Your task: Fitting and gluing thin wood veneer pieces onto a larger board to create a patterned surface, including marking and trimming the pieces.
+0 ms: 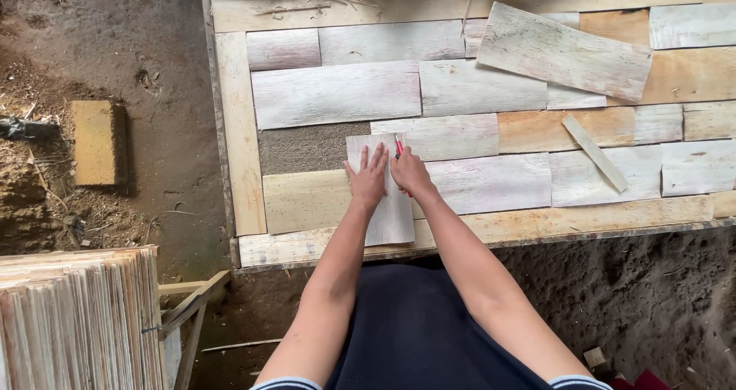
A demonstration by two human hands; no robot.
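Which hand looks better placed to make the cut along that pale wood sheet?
Probably the right hand: it already grips the red-handled knife at the upright veneer strip's right edge. The left hand lies flat on the strip, fingers spread, so it is better suited to pinning it down.

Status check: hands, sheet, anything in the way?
Left hand flat on veneer sheet. Right hand holds red cutter at its edge. Nothing blocking.
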